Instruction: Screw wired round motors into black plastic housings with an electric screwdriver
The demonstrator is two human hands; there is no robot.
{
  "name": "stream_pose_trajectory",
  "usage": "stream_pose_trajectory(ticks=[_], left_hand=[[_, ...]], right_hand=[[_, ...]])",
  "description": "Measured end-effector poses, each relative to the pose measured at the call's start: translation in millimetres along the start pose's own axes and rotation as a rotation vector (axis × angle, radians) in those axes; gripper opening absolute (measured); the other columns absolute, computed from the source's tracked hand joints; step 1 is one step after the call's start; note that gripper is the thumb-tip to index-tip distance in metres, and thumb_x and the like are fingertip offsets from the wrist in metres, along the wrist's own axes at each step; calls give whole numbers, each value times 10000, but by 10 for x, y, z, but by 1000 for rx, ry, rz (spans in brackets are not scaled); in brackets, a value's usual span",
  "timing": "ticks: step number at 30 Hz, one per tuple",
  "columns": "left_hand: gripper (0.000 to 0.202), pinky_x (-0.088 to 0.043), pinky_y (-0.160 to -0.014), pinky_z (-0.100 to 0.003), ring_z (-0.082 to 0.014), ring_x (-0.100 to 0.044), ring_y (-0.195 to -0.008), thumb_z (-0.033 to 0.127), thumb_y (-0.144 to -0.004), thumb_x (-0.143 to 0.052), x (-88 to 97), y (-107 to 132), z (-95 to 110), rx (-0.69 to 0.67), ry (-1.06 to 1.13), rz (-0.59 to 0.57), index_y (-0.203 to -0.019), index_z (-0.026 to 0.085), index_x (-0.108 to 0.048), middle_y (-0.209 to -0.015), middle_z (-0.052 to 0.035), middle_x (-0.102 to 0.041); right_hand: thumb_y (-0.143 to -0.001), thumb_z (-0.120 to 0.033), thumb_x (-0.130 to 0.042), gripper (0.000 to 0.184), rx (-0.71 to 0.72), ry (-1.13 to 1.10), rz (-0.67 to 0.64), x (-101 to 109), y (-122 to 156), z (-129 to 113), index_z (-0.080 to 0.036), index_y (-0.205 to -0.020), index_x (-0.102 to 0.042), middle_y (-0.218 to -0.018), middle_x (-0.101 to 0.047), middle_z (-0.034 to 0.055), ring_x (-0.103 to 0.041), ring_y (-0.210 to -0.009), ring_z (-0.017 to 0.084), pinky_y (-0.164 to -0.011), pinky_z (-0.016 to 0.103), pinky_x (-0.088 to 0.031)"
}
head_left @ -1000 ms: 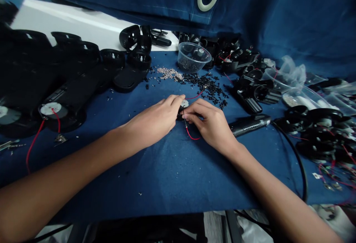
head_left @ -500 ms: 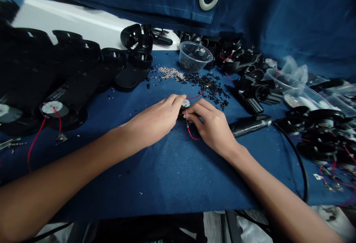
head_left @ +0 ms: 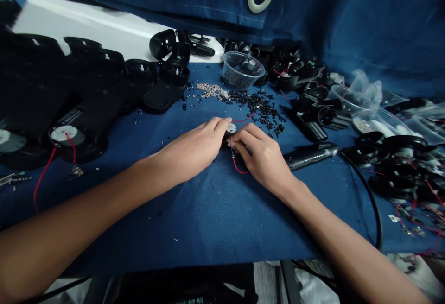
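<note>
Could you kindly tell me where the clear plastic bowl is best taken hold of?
Grip the bowl by its rim, fingers coming straight down from above: the round rim stands proud and flares outward, while the loose black parts scattered just in front could be swept by a low approach.

The left hand (head_left: 189, 145) and right hand (head_left: 260, 151) hide most of the small round black part (head_left: 224, 144) between them (only a white disc shows), so their grip on it cannot be told. The black bits (head_left: 259, 111) and silver bits (head_left: 212, 91) on the bench (head_left: 181, 234) are too small to identify. The dark housings (head_left: 34, 63) at the bench's left end run past the picture's edge, their detail lost in shadow.
</note>
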State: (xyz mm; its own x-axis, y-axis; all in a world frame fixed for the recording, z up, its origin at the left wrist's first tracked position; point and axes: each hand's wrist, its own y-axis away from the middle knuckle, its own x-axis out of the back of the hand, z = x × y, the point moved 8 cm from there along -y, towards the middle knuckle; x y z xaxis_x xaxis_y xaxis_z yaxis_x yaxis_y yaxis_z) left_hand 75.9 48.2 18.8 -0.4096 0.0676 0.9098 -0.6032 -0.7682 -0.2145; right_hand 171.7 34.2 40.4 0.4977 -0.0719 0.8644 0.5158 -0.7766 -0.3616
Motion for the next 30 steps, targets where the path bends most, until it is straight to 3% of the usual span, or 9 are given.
stream_pose_trajectory(ticks=[16,26,28,30], left_hand=[[623,-412,-985,-304,-209,-467,-1205,19,-841,-386,-15,17,6,-49,-37,20,-1425,131,-201,-1375,-116,-391],[580,-436,-959,-328,-221,-502,-1171,29,-849,-367,26,22,24,-42,-6,28,-1406,138,-241,-1365,-127,-411],[577,-442,-951,-334,-227,-511,-1160,41,-853,-381,46,25,27,-30,3,22,-1405,140,-244,-1364,-132,-411],[575,-437,-962,-339,-236,-498,-1180,55,-852,-406,61,26,35,-23,14,4,-1400,134,-251,-1366,-137,-408]], right_hand=[[-881,-170,-512,54,-56,-83,-5,33,-28,46,-189,-840,-542,-857,-537,34,-532,-783,136,-722,290,-458],[-920,-191,-420,178,-1,-23,-125,-50,13,-9,-174,-883,-593,-932,-552,65,-546,-798,133,-759,294,-473],[-900,-182,-467,156,-27,-78,-119,51,-9,3,-182,-901,-622,-940,-584,59,-569,-830,136,-778,293,-477],[-884,-210,-515,132,-78,-154,-50,299,-39,23,-199,-922,-640,-906,-617,42,-591,-828,140,-760,292,-488]])
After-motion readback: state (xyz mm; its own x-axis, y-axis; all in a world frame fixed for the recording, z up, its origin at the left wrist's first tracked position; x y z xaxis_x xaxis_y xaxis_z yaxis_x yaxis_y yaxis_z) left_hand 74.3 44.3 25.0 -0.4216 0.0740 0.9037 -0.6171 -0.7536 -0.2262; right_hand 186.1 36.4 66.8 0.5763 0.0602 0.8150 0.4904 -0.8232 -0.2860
